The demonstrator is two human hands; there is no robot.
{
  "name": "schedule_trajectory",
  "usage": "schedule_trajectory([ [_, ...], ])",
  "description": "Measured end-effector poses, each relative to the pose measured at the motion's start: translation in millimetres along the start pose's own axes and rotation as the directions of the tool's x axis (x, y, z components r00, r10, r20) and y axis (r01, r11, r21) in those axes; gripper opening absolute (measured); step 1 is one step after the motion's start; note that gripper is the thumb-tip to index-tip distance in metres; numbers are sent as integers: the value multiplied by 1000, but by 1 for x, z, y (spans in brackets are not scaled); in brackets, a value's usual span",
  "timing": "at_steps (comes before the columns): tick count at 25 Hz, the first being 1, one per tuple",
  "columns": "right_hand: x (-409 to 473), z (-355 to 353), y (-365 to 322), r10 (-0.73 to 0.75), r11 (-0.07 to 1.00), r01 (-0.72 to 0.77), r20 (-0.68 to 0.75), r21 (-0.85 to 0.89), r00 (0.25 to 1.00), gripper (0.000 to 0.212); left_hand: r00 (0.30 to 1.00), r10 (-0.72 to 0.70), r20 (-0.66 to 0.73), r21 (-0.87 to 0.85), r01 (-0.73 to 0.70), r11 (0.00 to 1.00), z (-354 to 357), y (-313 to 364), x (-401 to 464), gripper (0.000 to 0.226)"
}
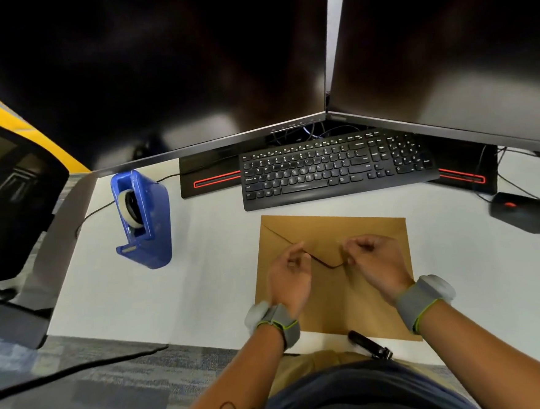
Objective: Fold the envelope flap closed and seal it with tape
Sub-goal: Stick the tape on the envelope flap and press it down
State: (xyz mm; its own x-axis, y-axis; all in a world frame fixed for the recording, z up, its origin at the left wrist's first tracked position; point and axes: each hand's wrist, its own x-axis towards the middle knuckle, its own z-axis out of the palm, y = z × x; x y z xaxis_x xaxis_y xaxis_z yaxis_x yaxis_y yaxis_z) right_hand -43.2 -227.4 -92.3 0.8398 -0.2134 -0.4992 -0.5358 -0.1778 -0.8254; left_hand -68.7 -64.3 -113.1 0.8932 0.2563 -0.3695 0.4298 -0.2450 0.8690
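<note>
A brown envelope [336, 298] lies flat on the white desk [209, 272], with its pointed flap [323, 248] folded down towards me. Both hands hover just over the flap's tip. My left hand [291, 273] and my right hand [373, 262] each pinch thumb to forefinger, about a hand's width apart. A short clear tape strip [338, 242] seems to be stretched between them; it shows only as a faint glint. The flap's edge casts a dark line below the fingers. A blue tape dispenser [142, 219] with a roll stands to the left.
A black keyboard [336, 167] sits right behind the envelope, under two dark monitors [188, 66]. There is a black mouse [525, 212] at the far right, a small black object [368, 346] at the desk's near edge, and a dark screen [9, 197] and cables at the left.
</note>
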Motion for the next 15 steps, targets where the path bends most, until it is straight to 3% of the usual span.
schedule_trajectory([
  [1, 4, -4, 1, -21, 1000, 21, 2, -12, 1000, 13, 991, 131, -19, 108, -129, 986, -1, -1, 5, 25],
  [3, 9, -8, 4, -85, 995, 86, 14, -53, 996, 14, 922, 374, 97, 278, -386, 880, 0, -4, 14, 29],
  [6, 12, -5, 8, -139, 989, 142, 64, -35, 988, 26, 827, 440, 350, 403, -557, 726, 5, -10, 24, 31],
  [8, 14, -1, 13, -148, 986, 152, 63, -67, 987, 41, 781, 461, 422, 430, -620, 657, 10, -17, 28, 27],
  [11, 16, 1, 18, -168, 976, 163, -26, -144, 985, 55, 802, 463, 377, 481, -597, 642, 9, -20, 35, 25],
  [15, 16, 11, 15, -159, 953, 139, -56, -270, 986, 64, 935, 263, 237, 519, -351, 780, 4, -18, 54, 63],
])
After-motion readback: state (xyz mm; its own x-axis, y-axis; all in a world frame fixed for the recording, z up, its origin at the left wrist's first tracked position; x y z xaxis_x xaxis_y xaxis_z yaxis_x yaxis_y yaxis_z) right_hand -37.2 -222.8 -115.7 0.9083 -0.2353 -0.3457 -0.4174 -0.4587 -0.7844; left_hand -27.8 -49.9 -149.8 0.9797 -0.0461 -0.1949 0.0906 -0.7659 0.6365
